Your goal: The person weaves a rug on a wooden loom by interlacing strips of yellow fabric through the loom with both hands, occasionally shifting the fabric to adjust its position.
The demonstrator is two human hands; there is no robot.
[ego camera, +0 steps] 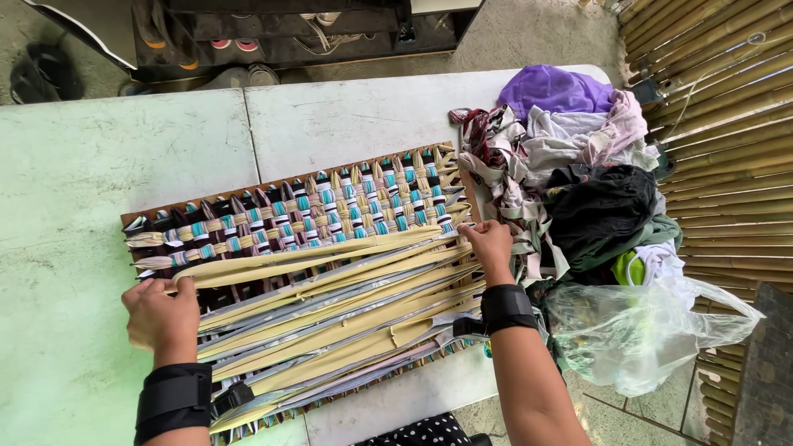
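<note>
A wooden weaving frame (289, 188) lies slanted on the white table (99, 165). Its far part is woven in a tight pattern of teal, white, dark and cream strips (330, 211). Long cream and grey fabric strips (330, 306) stretch across the near part. My left hand (161, 314) grips the left end of a cream strip at the frame's left side. My right hand (489, 246) pinches the strip's other end at the frame's right edge. Both wrists wear black bands.
A heap of fabric scraps (570, 157), purple, white, black and green, lies right of the frame. A clear plastic bag (640, 330) hangs off the table's right corner. A bamboo wall (727, 107) stands at right. Dark shelves with footwear (273, 33) stand beyond the table.
</note>
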